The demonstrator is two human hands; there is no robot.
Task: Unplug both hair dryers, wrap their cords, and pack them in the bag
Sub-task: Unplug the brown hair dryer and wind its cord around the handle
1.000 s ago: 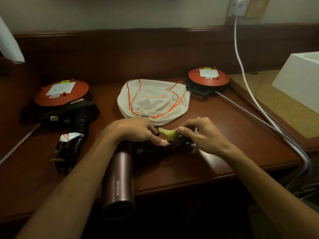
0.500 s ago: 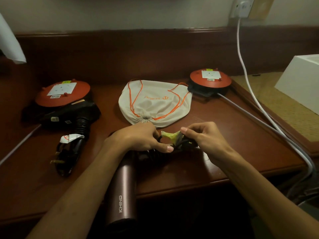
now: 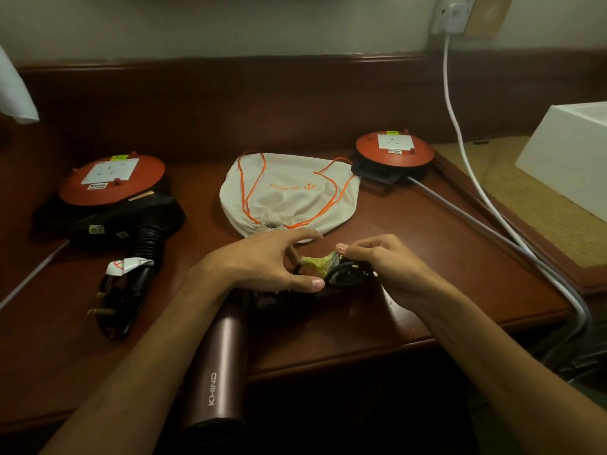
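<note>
Cream drawstring bag (image 3: pixel 289 195), the landmark, lies flat on the wooden desk (image 3: pixel 427 257). Just in front of it, the left hand (image 3: pixel 262 261), fingers spread, and the right hand (image 3: pixel 384 261), pinching a black plug (image 3: pixel 345 274), work the bronze hair dryer (image 3: pixel 216 366)'s cord. Left of the bag lies the black hair dryer (image 3: pixel 131 224), cord wrapped.

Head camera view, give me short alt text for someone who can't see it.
Two bare hands, left hand and right hand, work a yellow-green tie on the black cord of a mauve hair dryer on a wooden desk. Behind lie a cream drawstring bag, a black hair dryer and two red cable reels.
</note>
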